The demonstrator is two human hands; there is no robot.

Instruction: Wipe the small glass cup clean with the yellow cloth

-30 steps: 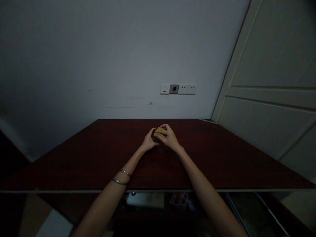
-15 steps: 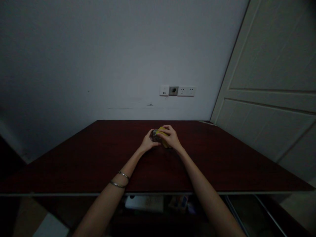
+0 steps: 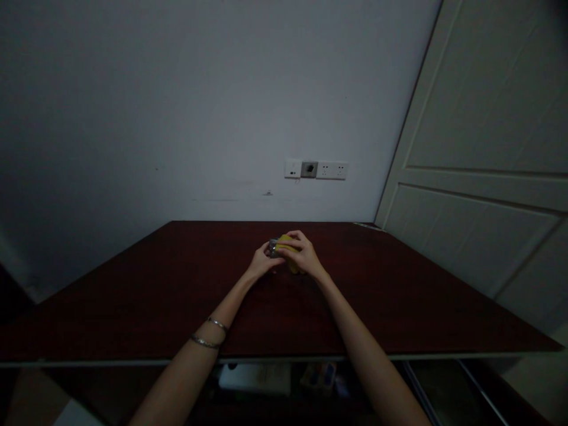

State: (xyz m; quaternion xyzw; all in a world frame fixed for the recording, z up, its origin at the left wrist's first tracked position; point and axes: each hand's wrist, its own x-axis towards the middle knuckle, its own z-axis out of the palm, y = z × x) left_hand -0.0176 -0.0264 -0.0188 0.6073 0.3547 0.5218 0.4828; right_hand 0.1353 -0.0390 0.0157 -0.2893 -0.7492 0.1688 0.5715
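Observation:
Over the middle of the dark red tabletop (image 3: 204, 296), my left hand (image 3: 261, 262) is closed around a small clear, shiny glass (image 3: 273, 248). My right hand (image 3: 307, 257) grips a yellow cloth (image 3: 284, 242) and presses it against the right side of the glass. Part of the cloth hangs below my right fingers. Fingers and cloth cover much of the glass, so its full shape is hidden. Two silver bangles (image 3: 206, 341) circle my left forearm.
Behind the table stands a pale wall with a row of sockets (image 3: 326, 170). A white panelled door (image 3: 479, 236) borders the right side. Below the table's front edge, a shelf holds a white box-like thing (image 3: 255, 378) and small colourful items (image 3: 319, 377).
The cloth and my right hand have shifted slightly left over the glass, covering more of it. The whole view has tilted a little upward.

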